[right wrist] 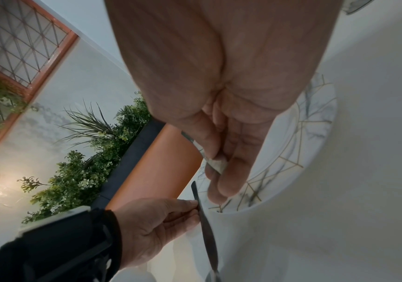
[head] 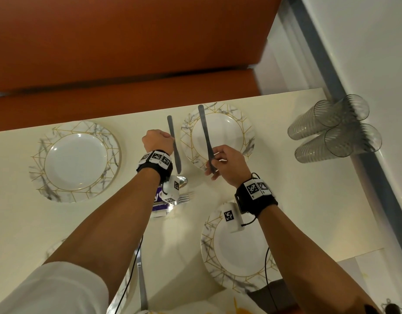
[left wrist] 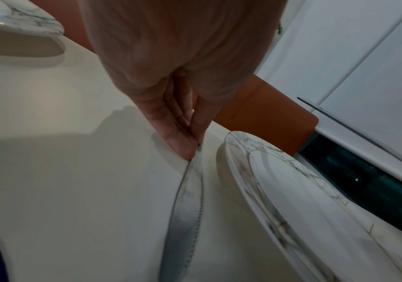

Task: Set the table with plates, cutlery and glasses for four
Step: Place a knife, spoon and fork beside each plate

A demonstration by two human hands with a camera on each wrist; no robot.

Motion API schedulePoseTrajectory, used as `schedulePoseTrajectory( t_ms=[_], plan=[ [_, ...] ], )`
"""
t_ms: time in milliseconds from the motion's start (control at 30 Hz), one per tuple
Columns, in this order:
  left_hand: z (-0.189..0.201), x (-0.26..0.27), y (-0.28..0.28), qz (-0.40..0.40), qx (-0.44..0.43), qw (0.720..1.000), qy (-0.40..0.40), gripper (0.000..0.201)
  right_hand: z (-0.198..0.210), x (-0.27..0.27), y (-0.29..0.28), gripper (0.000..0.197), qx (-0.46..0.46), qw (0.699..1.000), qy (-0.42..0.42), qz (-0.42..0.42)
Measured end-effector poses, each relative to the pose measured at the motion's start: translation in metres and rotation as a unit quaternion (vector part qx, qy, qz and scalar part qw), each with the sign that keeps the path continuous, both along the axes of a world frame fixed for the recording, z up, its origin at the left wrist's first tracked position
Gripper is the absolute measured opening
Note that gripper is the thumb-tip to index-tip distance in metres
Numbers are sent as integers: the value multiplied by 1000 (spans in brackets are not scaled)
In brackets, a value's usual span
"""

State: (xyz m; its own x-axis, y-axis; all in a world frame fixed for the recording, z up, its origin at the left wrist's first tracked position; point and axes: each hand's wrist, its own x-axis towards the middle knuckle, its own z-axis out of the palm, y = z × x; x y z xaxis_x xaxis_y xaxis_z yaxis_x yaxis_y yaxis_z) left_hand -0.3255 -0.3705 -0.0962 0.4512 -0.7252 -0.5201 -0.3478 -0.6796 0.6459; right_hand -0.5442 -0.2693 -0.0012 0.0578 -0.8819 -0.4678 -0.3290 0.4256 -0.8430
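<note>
My left hand (head: 170, 138) pinches a table knife (head: 174, 146) by its middle, just left of the far right plate (head: 245, 123). In the left wrist view, my left hand (left wrist: 192, 147) pinches this knife, and its serrated blade (left wrist: 188, 209) lies low along the table beside that plate (left wrist: 291, 190); I cannot tell if it touches. My right hand (head: 213, 160) grips a second long metal utensil (head: 205, 132) above the same plate, handle pointing away. In the right wrist view, my right hand (right wrist: 217, 166) hides that utensil's working end. Three more marbled plates lie around: far left (head: 80, 162), near right (head: 238, 252), and one under my left arm.
Several clear glasses (head: 335, 128) lie stacked on their sides at the table's right edge. A spoon (head: 182, 181), a fork (head: 184, 197) and a purple packet (head: 159, 198) lie mid-table under my left wrist. Another utensil (head: 142, 286) lies near the front edge. An orange bench (head: 127, 41) runs behind the table.
</note>
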Motion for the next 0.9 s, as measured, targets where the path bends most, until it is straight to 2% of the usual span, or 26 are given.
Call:
schedulePoseTrajectory(
  t_ms=[133, 267, 500, 667, 900],
  plan=[
    [13, 3, 8, -6, -23, 1000, -3, 7, 3, 4, 1, 21, -2, 1000, -8, 3],
    [36, 17, 28, -38, -92, 995, -26, 21, 4, 20, -2, 22, -10, 1000, -2, 16],
    [89, 48, 73, -117, -190, 971, 82, 19, 9, 103, 3, 21, -87, 992, 47, 81],
    [98, 111, 104, -80, -228, 966, 95, 15, 17, 180, 23, 20, -107, 991, -11, 83],
    [103, 231, 140, -35, -224, 963, 148, 20, 13, 291, 64, 23, -98, 991, -7, 86]
  ],
)
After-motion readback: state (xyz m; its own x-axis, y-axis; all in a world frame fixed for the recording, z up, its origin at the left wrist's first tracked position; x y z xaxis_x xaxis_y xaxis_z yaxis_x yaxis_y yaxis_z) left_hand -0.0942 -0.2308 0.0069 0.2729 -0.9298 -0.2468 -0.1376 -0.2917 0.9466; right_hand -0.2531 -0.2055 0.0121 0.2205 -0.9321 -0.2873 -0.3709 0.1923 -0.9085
